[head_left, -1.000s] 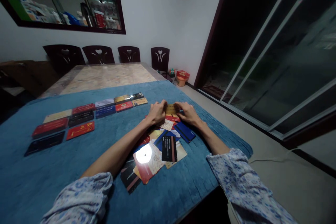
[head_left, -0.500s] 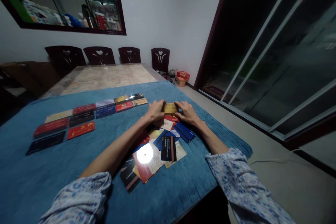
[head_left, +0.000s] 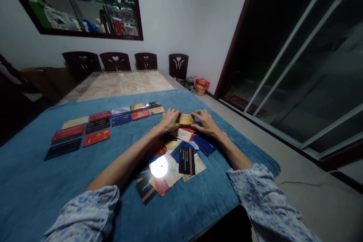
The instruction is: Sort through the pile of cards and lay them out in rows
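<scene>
My left hand [head_left: 170,121] and my right hand [head_left: 207,123] close in on a gold card stack [head_left: 186,119] from its two short sides. Fingers and thumbs are bent against its ends. Just nearer to me lies a loose, overlapping heap of cards. In it are a white patterned card [head_left: 181,134], a blue card [head_left: 203,144] by my right wrist, and a black card [head_left: 186,161] with a brown stripe. A lamp reflection whitens part of a pink and white card [head_left: 163,186]. My left forearm hides the heap's left edge.
Rows of cards lie to the left, among them a red card [head_left: 96,137], a dark card [head_left: 62,149] and a blue card [head_left: 121,119]. A blue cloth [head_left: 113,204] covers this end of the table. Several dark chairs [head_left: 178,66] stand beyond, with a sliding glass door [head_left: 283,64] at right.
The view has turned a little, so everything sits farther right in it. Both hands stay at the gold card stack, whose front edge now shows more.
</scene>
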`<act>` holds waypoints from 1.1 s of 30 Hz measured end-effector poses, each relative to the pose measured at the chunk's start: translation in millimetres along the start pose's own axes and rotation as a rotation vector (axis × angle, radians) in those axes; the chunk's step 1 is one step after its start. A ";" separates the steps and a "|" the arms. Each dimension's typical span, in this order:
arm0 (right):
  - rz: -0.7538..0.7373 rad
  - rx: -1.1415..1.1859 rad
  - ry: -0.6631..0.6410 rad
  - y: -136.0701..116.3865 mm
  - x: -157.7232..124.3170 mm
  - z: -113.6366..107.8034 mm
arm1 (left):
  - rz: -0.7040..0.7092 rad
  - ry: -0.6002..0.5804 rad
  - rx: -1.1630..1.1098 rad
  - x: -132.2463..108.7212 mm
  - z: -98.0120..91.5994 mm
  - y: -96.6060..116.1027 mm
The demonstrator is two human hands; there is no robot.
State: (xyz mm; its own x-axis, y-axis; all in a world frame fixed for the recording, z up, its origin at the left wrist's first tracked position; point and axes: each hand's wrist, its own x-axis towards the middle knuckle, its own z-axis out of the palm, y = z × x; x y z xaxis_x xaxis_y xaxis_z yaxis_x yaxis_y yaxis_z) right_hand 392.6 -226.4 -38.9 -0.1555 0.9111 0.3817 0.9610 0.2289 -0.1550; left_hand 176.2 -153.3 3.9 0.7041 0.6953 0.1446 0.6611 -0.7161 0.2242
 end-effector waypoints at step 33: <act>-0.219 -0.097 -0.311 -73.6 100.5 -5.1 | -0.121 0.069 0.087 -48.2 -21.0 -82.2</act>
State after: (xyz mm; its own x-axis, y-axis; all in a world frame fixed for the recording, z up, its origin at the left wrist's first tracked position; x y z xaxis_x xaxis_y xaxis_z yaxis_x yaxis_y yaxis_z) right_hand 307.4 -153.4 15.5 -0.4072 0.9079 0.0994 0.9121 0.4099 -0.0076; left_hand 82.6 -126.6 -1.2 0.6008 0.7770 0.1878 0.7618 -0.6278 0.1599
